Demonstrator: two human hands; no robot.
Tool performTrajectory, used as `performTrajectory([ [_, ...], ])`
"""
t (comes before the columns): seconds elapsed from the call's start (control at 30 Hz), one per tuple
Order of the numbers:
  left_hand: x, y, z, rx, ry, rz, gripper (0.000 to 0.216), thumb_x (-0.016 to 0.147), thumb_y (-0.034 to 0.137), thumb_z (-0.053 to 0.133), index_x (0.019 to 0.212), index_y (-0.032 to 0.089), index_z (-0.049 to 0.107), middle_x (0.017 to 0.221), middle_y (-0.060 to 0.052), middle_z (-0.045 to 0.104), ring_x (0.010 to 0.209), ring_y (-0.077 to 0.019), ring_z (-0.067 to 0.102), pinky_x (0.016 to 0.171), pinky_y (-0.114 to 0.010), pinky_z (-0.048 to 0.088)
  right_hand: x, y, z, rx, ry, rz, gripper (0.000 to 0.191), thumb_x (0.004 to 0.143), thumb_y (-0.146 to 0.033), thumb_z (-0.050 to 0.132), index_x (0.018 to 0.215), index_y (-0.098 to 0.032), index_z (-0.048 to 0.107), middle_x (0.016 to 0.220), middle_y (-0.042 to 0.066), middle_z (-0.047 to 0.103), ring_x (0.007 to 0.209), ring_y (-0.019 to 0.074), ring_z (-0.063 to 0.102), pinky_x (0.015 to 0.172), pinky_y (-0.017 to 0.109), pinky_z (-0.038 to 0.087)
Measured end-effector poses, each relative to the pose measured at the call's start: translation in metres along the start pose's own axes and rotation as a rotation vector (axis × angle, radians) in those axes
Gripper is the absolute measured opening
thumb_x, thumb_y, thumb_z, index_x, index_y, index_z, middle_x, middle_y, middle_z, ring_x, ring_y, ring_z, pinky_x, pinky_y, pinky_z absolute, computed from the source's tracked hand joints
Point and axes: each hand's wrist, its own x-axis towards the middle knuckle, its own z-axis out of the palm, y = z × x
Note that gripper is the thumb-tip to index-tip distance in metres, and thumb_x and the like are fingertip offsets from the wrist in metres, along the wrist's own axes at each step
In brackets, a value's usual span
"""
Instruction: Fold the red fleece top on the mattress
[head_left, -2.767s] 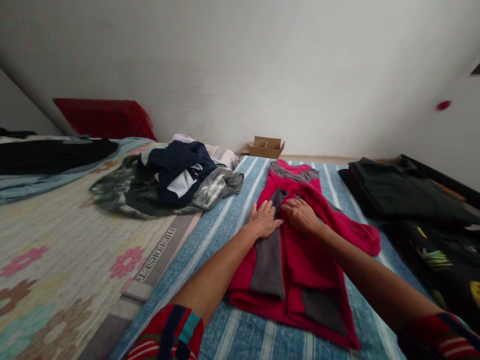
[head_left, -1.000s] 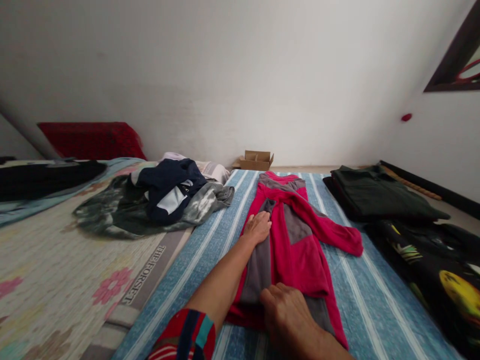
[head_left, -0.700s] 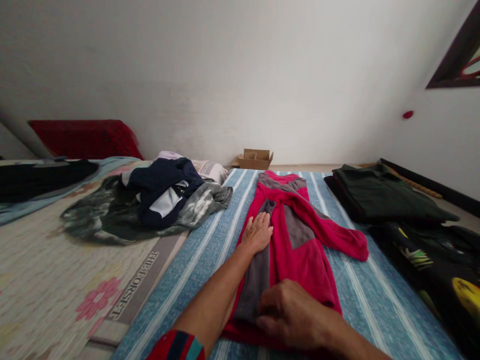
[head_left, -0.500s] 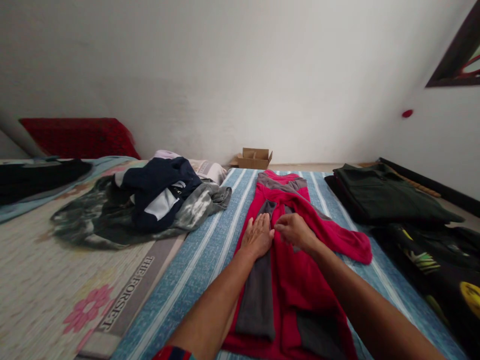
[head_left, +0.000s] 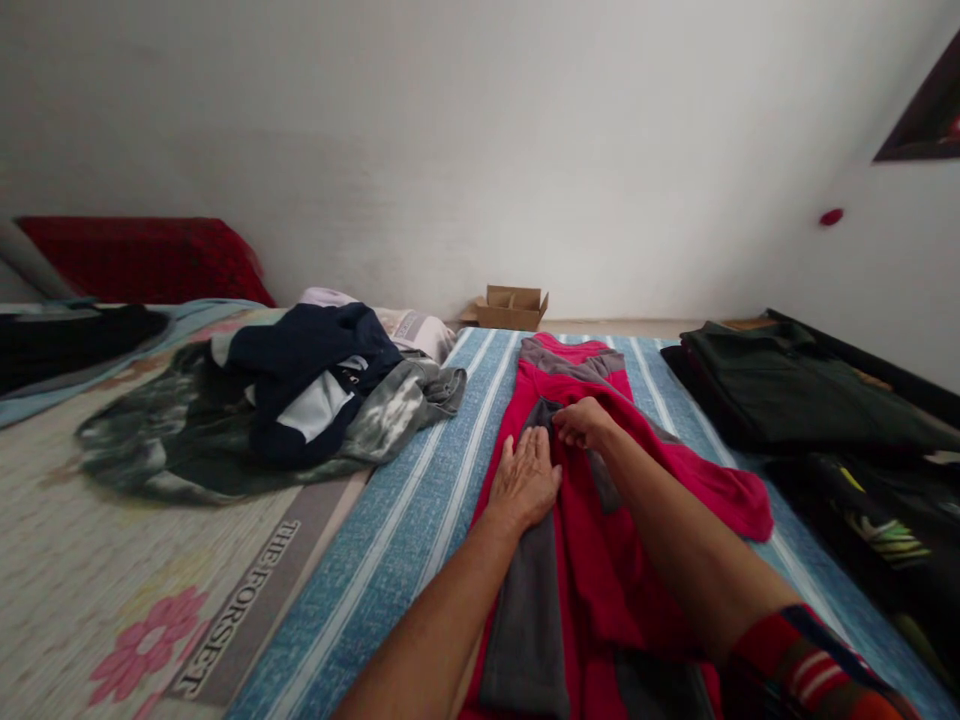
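A red and grey garment (head_left: pixel 592 540) lies lengthwise on the blue striped sheet (head_left: pixel 427 500), folded narrow, with one red sleeve (head_left: pixel 720 490) trailing to the right. My left hand (head_left: pixel 525 478) rests flat and open on its left side, fingers stretched out over the grey panel. My right hand (head_left: pixel 581 422) is further up the garment, fingers pinched on a fold of the red cloth near the middle. Both forearms reach in from the bottom edge.
A heap of dark blue, white and grey-green clothes (head_left: pixel 300 395) lies to the left. Folded dark green clothing (head_left: pixel 795 385) and black printed cloth (head_left: pixel 892 510) lie on the right. A red pillow (head_left: pixel 142 258) and a small cardboard box (head_left: pixel 511 305) stand by the wall.
My right hand went from the garment's near end up to its middle and then a little further, pinching the red cloth. My left hand stayed flat on the left side.
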Motion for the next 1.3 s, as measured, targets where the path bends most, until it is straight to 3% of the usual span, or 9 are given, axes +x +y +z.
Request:
performTrajectory([
  [0.3, -0.001, 0.001, -0.003, 0.003, 0.0, 0.011, 0.059, 0.09, 0.036, 0.034, 0.141, 0.008, 0.022, 0.145, -0.016, 0.032, 0.136, -0.0241, 0.023, 0.111, -0.047, 0.015, -0.004, -0.003, 0.007, 0.15, 0.018, 0.024, 0.033, 0.088, -0.033, 0.054, 0.116, -0.015, 0.053, 0.114, 0.008, 0.056, 0.094, 0.0193, 0.058, 0.079, 0.039, 0.051],
  [0.77, 0.002, -0.001, -0.002, 0.009, -0.004, 0.033, 0.054, 0.09, 0.038, 0.033, 0.138, 0.014, 0.033, 0.145, -0.012, 0.033, 0.137, -0.0237, 0.021, 0.111, -0.05, 0.014, -0.004, 0.004, 0.006, 0.149, 0.006, 0.035, 0.03, 0.089, -0.033, 0.054, 0.113, -0.015, 0.054, 0.109, 0.007, 0.058, 0.09, 0.0176, 0.059, 0.075, 0.037, 0.052],
  [1.1, 0.001, 0.0, -0.002, 0.017, 0.002, 0.031, 0.053, 0.09, 0.038, 0.033, 0.138, 0.016, 0.033, 0.146, -0.011, 0.032, 0.137, -0.0239, 0.02, 0.11, -0.051, 0.013, 0.002, 0.006, 0.01, 0.078, 0.084, -0.007, 0.022, 0.089, -0.033, 0.053, 0.095, -0.012, 0.058, 0.081, 0.0, 0.061, 0.06, 0.0079, 0.057, 0.053, 0.022, 0.049],
  [1.3, -0.004, 0.0, 0.002, 0.053, 0.049, 0.06, 0.053, 0.091, 0.039, 0.032, 0.14, 0.016, 0.029, 0.146, -0.013, 0.03, 0.136, -0.0264, 0.021, 0.109, -0.053, 0.014, 0.009, 0.005, 0.01, 0.043, 0.221, -0.043, 0.021, 0.084, -0.021, 0.056, 0.066, -0.011, 0.059, 0.041, -0.001, 0.051, 0.034, 0.0088, 0.049, 0.034, 0.018, 0.038],
])
